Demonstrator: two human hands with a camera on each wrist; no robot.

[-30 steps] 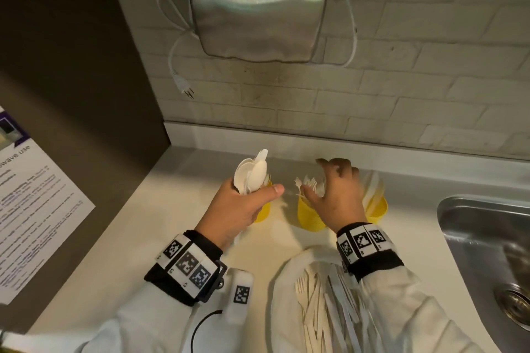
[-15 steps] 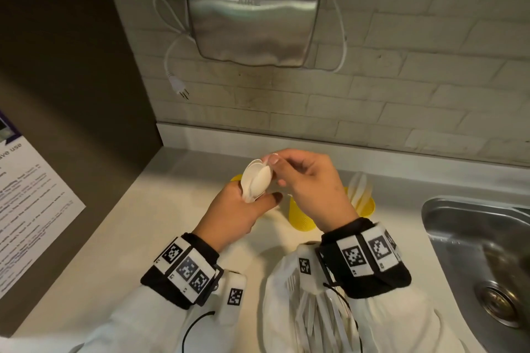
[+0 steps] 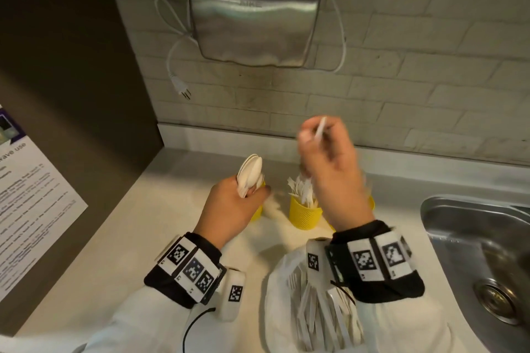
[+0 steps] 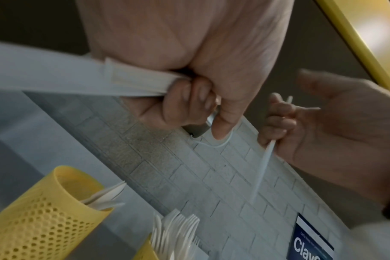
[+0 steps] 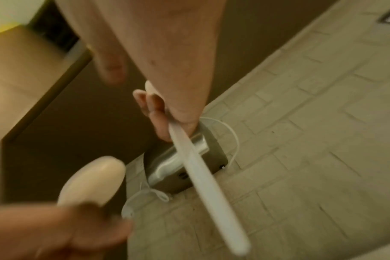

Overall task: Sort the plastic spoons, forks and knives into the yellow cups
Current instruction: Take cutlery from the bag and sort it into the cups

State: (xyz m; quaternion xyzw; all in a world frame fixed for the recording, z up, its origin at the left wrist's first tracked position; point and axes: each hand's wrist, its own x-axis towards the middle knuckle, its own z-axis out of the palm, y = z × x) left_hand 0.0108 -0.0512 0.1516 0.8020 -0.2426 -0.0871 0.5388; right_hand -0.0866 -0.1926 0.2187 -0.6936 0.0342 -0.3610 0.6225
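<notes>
The left hand [image 3: 229,206] was closed around a bundle of spoons [image 3: 251,173], bowls upward, above the leftmost yellow cup [image 3: 258,212] on the worktop [image 3: 137,223]. The right hand [image 3: 332,175] was raised over the middle yellow cup [image 3: 304,216], which contained forks [image 3: 301,188]; its fingers [image 4: 278,119] pinched a single white utensil [image 5: 203,176] by the shaft, type not determinable. A third yellow cup [image 3: 371,202] was mostly hidden behind the right hand. Unsorted cutlery [image 3: 321,321] lay on a white plate [image 3: 278,295] near the sink [image 3: 470,252]
</notes>
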